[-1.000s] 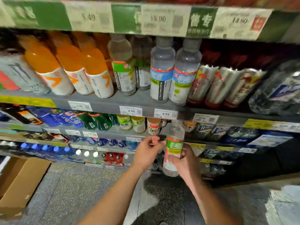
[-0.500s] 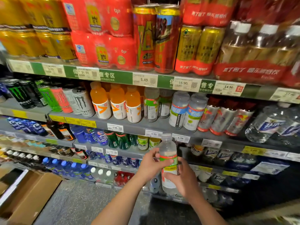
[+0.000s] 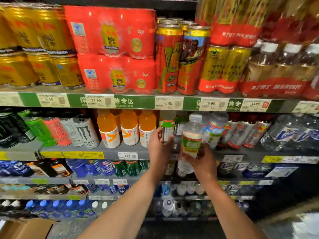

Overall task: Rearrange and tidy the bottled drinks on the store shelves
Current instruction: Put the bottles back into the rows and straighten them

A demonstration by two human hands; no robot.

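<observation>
My right hand (image 3: 202, 163) grips a clear bottle with a green label (image 3: 190, 140), held upright in front of the second shelf (image 3: 112, 153). My left hand (image 3: 159, 147) is raised just left of it, fingers apart, reaching toward a green-labelled bottle (image 3: 166, 125) that stands on that shelf; whether it touches is unclear. Blue-labelled clear bottles (image 3: 214, 130) stand right of the held bottle, orange drink bottles (image 3: 128, 128) to the left.
Energy drink cans (image 3: 82, 131) fill the second shelf's left end, large water bottles (image 3: 286, 133) its right. Red and gold can packs (image 3: 117, 49) sit on the shelf above. Lower shelves hold blue and green bottles (image 3: 103, 168). A cardboard box (image 3: 25, 228) lies at bottom left.
Both hands have risen with the green-labelled bottle from the lower shelf level to the second shelf. My left hand let go of the bottle and opened. The view has tilted upward.
</observation>
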